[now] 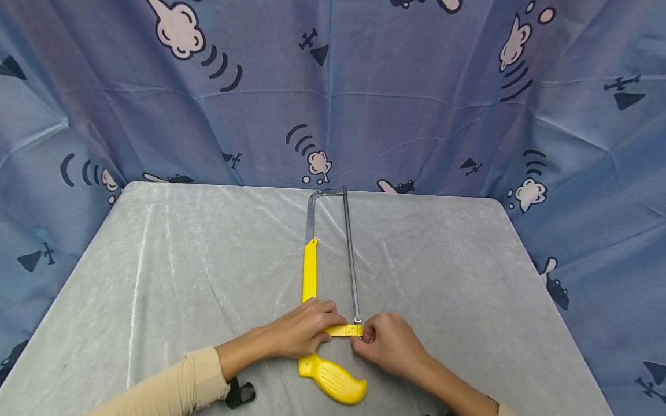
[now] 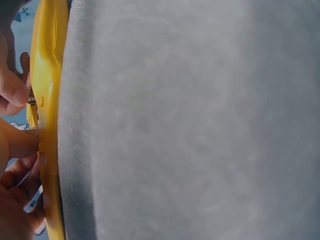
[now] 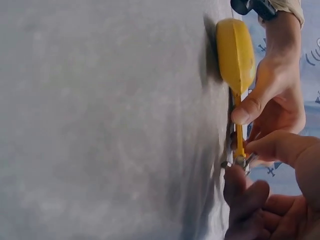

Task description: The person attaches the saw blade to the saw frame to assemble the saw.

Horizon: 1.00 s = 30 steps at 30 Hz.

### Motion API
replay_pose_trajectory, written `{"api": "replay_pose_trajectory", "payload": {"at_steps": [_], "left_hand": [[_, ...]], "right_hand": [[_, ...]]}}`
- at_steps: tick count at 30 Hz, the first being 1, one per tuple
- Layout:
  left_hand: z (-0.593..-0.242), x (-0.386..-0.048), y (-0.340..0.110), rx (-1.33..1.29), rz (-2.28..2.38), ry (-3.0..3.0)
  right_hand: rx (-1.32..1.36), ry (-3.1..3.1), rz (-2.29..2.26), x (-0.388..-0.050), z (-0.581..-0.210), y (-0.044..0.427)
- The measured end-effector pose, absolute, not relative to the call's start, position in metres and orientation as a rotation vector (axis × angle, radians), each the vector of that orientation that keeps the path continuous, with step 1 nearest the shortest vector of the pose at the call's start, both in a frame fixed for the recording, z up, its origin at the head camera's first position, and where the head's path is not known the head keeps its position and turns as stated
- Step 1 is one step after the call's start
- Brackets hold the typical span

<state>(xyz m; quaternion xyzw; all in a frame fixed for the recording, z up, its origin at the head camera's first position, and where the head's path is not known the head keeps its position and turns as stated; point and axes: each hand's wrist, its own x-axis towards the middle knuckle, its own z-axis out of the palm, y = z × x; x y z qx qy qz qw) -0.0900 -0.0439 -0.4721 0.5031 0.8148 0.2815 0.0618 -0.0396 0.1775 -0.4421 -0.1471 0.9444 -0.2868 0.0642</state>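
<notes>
A hacksaw [image 1: 310, 271] with a yellow handle and a grey metal front frame lies on the cloth-covered table, its blade [image 1: 351, 254] on the right side. My left hand [image 1: 304, 326] grips the yellow frame just above the handle [image 1: 338, 381], thumb and fingers around the short yellow arm [image 1: 344, 330]. At the arm's outer end, my right hand [image 1: 392, 344] pinches a small metal wing nut [image 3: 241, 161] between thumb and curled forefinger. In the left wrist view the yellow handle [image 2: 47, 65] stands at the left edge, with fingers of both hands beside it.
Pale grey plush cloth [image 1: 182, 277] covers the table, with its far edge behind the saw's front end. A blue patterned curtain [image 1: 390, 133] hangs behind and at both sides. A black strap piece [image 1: 240, 393] sits by the left sleeve.
</notes>
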Motion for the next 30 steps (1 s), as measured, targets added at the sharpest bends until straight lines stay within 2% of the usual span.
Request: {"api": "replay_pose_trajectory", "payload": {"at_steps": [10,30], "left_hand": [[-0.472,-0.09,-0.044,1.528,0.847,2.472],[-0.472,-0.09,-0.044,1.521,0.847,2.465]], "right_hand": [[-0.476,2.618,-1.099,-0.042,-0.446,0.19],[-0.485,2.336,-1.263,-0.047,-0.448,0.202]]}}
